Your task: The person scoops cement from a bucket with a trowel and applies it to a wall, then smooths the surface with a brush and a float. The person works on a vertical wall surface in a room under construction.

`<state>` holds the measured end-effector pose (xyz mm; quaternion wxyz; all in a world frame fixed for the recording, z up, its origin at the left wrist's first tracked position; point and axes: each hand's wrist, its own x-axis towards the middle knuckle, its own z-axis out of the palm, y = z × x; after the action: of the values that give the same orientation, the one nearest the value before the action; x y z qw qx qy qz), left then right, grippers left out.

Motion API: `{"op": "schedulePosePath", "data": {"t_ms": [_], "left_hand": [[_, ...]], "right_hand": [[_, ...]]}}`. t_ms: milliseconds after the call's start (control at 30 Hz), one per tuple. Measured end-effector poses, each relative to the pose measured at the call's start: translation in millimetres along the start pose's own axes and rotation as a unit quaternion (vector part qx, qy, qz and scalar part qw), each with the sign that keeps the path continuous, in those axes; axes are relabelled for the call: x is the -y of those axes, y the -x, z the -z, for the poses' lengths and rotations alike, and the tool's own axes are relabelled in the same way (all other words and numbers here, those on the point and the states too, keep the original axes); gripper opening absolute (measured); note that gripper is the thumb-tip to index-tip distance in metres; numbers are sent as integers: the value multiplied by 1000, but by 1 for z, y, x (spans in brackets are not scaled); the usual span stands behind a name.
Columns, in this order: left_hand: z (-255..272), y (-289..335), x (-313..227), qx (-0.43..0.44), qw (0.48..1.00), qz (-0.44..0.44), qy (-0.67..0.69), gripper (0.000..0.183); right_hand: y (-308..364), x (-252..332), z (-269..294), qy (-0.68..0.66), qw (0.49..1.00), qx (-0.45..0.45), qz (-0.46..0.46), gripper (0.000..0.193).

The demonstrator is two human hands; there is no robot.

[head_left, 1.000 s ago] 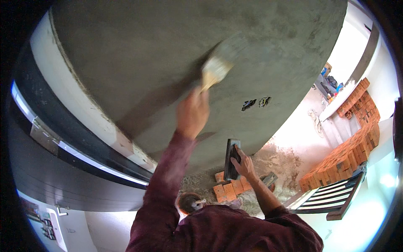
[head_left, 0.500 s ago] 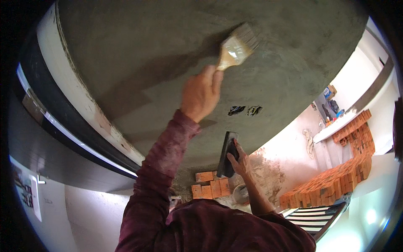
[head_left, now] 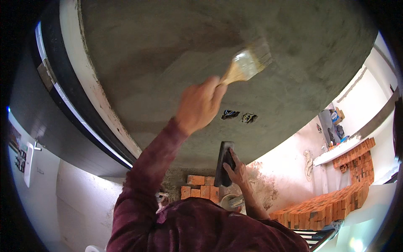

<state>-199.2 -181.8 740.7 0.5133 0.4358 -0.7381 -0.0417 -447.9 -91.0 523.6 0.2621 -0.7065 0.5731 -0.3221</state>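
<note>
My left hand (head_left: 199, 104) is closed round the wooden handle of a wide flat paintbrush (head_left: 248, 64). The bristles are smeared by motion against a grey rendered wall (head_left: 302, 92). Below and to the right, my right hand (head_left: 238, 171) grips a dark plastering float (head_left: 223, 166), its long blade upright in the picture and held low near the wall. Two rough sockets cut in the wall, a left one (head_left: 230, 114) and a right one (head_left: 248, 118) with wire ends showing, lie between the brush and the float. Darker, wet-looking patches spread left of the brush.
Loose orange bricks (head_left: 205, 191) and a bucket (head_left: 232, 203) sit on the floor below. A long brick stack (head_left: 323, 208) stands to the right. Pale trim (head_left: 90, 67) and a dark door panel (head_left: 63, 126) border the wall at left.
The brush has swept right and downward across the wall, closer to the sockets. My right hand and the float stay nearly in place. The whole view has shifted slightly.
</note>
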Motion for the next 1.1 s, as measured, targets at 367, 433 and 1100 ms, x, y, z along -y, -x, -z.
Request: {"op": "schedulePosePath", "data": {"t_ms": [367, 433, 1100], "left_hand": [[65, 189, 113, -104, 957, 235, -137, 17], [40, 120, 52, -79, 978, 188, 32, 14], [87, 254, 152, 6, 924, 378, 60, 32]], "right_hand": [[112, -69, 22, -127, 982, -111, -84, 65], [96, -64, 28, -110, 985, -119, -54, 65], [-141, 146, 168, 126, 851, -480, 172, 60]]}}
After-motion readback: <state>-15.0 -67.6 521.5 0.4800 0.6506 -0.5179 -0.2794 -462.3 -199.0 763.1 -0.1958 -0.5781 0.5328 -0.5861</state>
